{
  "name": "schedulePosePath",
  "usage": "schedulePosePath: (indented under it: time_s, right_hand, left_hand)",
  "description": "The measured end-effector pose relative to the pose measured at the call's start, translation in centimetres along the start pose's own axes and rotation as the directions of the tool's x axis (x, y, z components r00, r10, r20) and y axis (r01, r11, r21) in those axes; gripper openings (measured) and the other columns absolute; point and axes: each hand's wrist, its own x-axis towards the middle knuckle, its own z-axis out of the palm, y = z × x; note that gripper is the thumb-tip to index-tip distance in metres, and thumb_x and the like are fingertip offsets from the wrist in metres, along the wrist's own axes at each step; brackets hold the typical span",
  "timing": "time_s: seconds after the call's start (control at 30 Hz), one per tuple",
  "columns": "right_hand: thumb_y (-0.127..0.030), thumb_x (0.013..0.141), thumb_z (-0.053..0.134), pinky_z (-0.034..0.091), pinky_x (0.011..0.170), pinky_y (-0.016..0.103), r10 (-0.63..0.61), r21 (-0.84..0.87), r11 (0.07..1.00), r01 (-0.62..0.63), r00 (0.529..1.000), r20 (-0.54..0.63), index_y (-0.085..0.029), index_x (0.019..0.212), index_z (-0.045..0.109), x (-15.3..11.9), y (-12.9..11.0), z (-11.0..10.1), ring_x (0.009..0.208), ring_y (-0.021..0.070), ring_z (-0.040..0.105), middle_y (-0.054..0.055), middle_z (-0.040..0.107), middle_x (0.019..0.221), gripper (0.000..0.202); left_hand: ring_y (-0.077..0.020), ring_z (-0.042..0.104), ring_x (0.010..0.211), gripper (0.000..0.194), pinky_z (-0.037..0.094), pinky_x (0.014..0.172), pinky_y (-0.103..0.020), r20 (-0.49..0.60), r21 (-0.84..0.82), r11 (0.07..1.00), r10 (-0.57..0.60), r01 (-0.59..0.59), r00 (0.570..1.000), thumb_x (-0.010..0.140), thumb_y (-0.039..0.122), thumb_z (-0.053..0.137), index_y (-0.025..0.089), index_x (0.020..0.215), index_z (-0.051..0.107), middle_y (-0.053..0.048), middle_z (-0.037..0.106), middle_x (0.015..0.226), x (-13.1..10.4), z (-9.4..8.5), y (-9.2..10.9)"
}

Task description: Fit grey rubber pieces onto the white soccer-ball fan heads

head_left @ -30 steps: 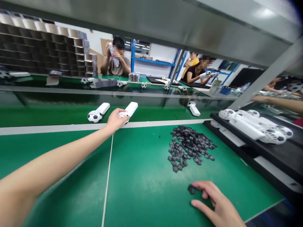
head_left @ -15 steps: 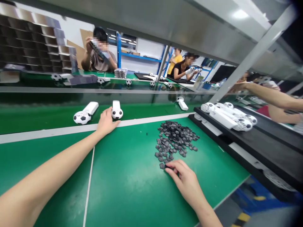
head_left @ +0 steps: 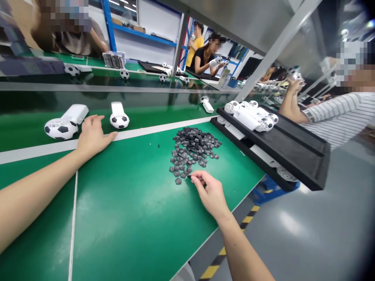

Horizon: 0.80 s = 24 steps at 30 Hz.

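Note:
At the edge of the green conveyor belt, my left hand [head_left: 94, 136] rests with its fingers spread, holding nothing. It lies between two white devices with soccer-ball heads, close beside the left device [head_left: 61, 128] and a small gap from the right device [head_left: 119, 120]. My right hand [head_left: 210, 192] pinches a small black pentagon piece [head_left: 189, 176] at its fingertips, mostly hidden by them. Just beyond is a loose pile of black pentagon pieces [head_left: 197, 142] on the green table [head_left: 140, 218]. One separate pentagon [head_left: 178, 181] lies left of my right fingertips.
Stacked black trays [head_left: 304, 152] hold several white soccer-ball devices at the right and overhang the table edge. Another device [head_left: 207, 104] lies farther along the belt. A co-worker in a striped sleeve [head_left: 342, 111] holds up a ball device at right; others sit across the belt.
The view has turned right. My left hand has come away from the right-hand device and sits nearer the left one. My right hand keeps its pinch near the pile. The right-side co-worker's arms have lifted.

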Motion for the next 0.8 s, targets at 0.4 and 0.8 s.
schedulePosePath:
  time_s: [0.4, 0.8]
  right_hand:
    - [-0.021, 0.09, 0.041, 0.047, 0.081, 0.03, -0.12, -0.073, 0.99, 0.124, 0.991, 0.052, -0.02, 0.099, 0.061, 0.19, -0.2, -0.19, 0.089, 0.0164, 0.058, 0.007, 0.06, 0.094, 0.022]
    - [-0.022, 0.088, 0.048, 0.05, 0.077, 0.031, -0.17, -0.138, 0.976, 0.171, 0.985, 0.016, -0.021, 0.101, 0.06, -0.24, -0.36, -0.2, 0.087, 0.0167, 0.056, 0.006, 0.06, 0.096, 0.018]
  left_hand:
    - [-0.0281, 0.037, 0.123, 0.065, 0.034, 0.103, -0.042, 0.024, 0.029, 0.999, 0.028, -0.029, 0.999, 0.076, 0.037, 0.06, 0.009, 0.129, 0.035, -0.016, 0.038, 0.131, 0.08, -0.08, 0.27]
    - [-0.0209, 0.055, 0.095, 0.053, 0.046, 0.086, -0.038, 0.08, 0.056, 0.993, 0.096, -0.101, 0.992, 0.081, 0.032, 0.054, 0.012, 0.127, 0.037, -0.013, 0.04, 0.129, -0.03, -0.01, 0.74]
